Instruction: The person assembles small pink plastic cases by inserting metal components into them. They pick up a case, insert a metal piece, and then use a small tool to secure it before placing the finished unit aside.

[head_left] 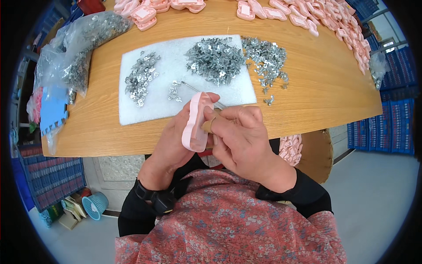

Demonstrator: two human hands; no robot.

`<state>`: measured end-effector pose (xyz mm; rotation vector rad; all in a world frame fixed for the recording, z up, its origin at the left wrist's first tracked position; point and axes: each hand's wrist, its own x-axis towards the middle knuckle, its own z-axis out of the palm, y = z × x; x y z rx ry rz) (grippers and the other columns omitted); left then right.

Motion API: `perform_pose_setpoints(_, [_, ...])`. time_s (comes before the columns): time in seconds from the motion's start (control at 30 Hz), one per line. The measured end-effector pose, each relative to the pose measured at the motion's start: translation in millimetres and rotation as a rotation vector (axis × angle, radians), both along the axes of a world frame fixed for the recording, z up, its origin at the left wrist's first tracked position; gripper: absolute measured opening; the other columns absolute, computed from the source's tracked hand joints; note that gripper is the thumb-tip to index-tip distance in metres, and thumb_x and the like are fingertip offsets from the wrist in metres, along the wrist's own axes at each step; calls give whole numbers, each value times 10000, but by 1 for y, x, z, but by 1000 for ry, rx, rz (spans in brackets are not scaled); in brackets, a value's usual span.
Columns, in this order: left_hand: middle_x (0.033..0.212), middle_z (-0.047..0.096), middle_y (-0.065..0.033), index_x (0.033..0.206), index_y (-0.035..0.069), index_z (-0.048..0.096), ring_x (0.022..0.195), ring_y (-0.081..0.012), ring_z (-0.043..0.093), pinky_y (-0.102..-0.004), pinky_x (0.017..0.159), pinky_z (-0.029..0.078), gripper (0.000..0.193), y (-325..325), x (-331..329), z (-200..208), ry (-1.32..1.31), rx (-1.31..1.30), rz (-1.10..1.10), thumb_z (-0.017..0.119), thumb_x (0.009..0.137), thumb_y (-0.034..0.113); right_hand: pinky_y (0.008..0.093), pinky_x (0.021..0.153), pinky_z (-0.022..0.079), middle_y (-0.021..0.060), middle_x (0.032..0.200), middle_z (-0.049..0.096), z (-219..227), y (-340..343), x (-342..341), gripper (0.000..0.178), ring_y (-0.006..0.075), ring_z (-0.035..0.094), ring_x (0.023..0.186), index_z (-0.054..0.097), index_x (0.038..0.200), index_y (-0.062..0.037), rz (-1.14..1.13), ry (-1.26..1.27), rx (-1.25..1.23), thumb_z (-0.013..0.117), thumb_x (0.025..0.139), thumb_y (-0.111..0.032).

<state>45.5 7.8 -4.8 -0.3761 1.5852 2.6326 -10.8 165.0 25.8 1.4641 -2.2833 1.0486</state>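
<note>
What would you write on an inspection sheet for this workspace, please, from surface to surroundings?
Surface: wooden table with a white foam sheet on it.
Things in work: pink plastic shell in hand; small metal clips heaped on the foam and beside its right edge; thin metal rod by the shell, unclear whether held.
Clutter: clear plastic bag of metal parts at left; more pink shells along the far side.
Hands: left hand grips the shell; right hand works at its hollow side, grip partly hidden.
Cables: nothing seen.
Surroundings: blue bins on both sides; light-blue basket on the floor at left.
</note>
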Motion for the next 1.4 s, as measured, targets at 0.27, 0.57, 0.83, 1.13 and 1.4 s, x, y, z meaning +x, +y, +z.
perform_pose_setpoints(0.27, [1063, 569, -38, 1411, 73, 389, 902, -108, 539, -264, 774, 468, 396, 8, -4, 18, 18, -55, 19, 333, 1031, 172, 401, 831, 360, 65, 957, 632, 6, 3, 5, 488, 252, 593, 936, 599, 1095, -57, -114, 2, -43, 821, 698, -231])
perform_pose_setpoints(0.57, [1238, 560, -85, 1501, 51, 295, 1092, -141, 569, -310, 969, 456, 528, -25, 14, 27, 129, -99, -378, 471, 1038, 236, 299, 831, 504, 64, 1032, 682, 27, 40, -18, 281, 120, 630, 905, 613, 1137, 19, 42, -1012, -15, 625, 874, -81])
perform_pose_setpoints(0.83, [1024, 584, -54, 1524, 62, 312, 890, -128, 606, -273, 782, 523, 564, -57, 38, 19, -46, 126, -535, 400, 1068, 381, 336, 727, 511, 78, 873, 691, 16, -17, -38, 193, 189, 657, 844, 627, 1051, -32, -23, -502, 62, 686, 875, -84])
perform_pose_setpoints(1.13, [1094, 611, -78, 1451, -19, 405, 896, -146, 598, -290, 810, 491, 549, -74, 62, 26, -25, 49, -236, 522, 1012, 289, 423, 789, 454, 121, 918, 641, -8, -50, -41, 190, 319, 600, 882, 643, 999, -64, -153, -33, 382, 680, 812, -55])
perform_pose_setpoints(1.4, [1093, 612, -69, 1475, 16, 375, 871, -114, 587, -266, 763, 501, 550, -86, 51, 16, 47, 49, -50, 527, 1022, 289, 436, 707, 522, 158, 877, 610, -7, -68, -44, 162, 368, 626, 804, 639, 984, -38, -184, -144, 192, 660, 824, -46])
